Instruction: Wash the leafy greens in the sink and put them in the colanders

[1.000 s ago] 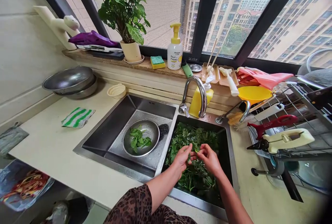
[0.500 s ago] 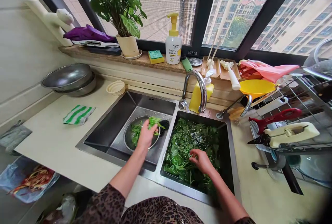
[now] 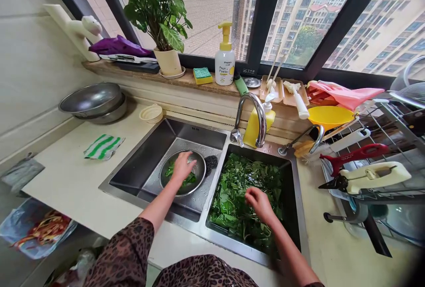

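Greens [image 3: 230, 198] handled at a double sink [image 3: 142, 158]

The strainer [image 3: 196, 165] is seated in the left basin, seemingly so that drips fall into the sink; leaves [image 3: 171, 170] in it are pressed under the left hand [image 3: 182, 167], its fingers spread open; the right hand [image 3: 260, 204] is curled at the wet greens filling the right basin; whether its fingers grip any cannot be told.

Strainer [image 3: 198, 167] in left basin [image 3: 136, 172], greens [image 3: 232, 198] in right basin [image 3: 255, 153]
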Tool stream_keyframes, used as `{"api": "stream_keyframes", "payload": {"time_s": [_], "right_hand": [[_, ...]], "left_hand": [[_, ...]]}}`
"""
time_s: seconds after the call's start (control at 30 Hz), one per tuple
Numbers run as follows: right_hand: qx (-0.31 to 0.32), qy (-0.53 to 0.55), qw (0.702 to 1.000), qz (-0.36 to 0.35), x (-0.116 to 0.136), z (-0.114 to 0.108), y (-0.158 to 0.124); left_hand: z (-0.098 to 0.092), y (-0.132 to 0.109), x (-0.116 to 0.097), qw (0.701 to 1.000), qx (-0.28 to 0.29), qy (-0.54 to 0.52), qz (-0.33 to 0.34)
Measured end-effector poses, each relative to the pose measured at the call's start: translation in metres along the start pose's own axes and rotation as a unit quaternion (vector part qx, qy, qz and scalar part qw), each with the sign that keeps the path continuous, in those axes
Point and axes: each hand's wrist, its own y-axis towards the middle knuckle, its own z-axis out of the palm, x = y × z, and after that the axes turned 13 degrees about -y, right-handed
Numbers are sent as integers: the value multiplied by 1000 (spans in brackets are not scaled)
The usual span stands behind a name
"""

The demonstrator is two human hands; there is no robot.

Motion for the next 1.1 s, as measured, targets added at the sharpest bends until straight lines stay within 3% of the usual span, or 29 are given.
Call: {"api": "stream_keyframes", "payload": {"time_s": [0.1,0.17,0.27,0.33,0.4,0.53,0.63,0.7,0.77,0.83,0.87,0.97,1.1], "right_hand": [[-88,52,994,39,-17,-9,10],[-114,-30,993,17,-29,-5,13],[-46,-170,984,4,-44,10,12],[18,-206,977,54,-50,21,9],[53,-198,972,112,-53,29,5],[74,-146,978,128,-53,22,7],[28,89,987,129,-44,5,9],[-9,310,942,130,-33,-4,6],[-7,427,895,128,-20,-8,1],[28,451,884,122,-8,-6,-5],[46,450,884,117,-4,-4,-7],[76,426,894,116,2,5,-10],[97,431,884,152,-2,10,-11]], "left_hand": [[40,-32,-56,977,21,-192,95],[76,-60,-77,955,123,-247,110],[130,-98,-75,942,260,-195,83],[157,-114,-59,947,295,-124,29],[172,-121,-43,943,321,-93,-12],[172,-116,-34,942,314,-117,-18],[163,-111,-42,932,292,-206,-54],[159,-111,-47,884,330,-302,-135],[156,-112,-49,812,360,-406,-212],[154,-112,-47,762,338,-494,-246],[153,-111,-46,753,312,-522,-251],[150,-107,-42,760,246,-545,-254],[149,-103,-40,751,232,-567,-247]]}}
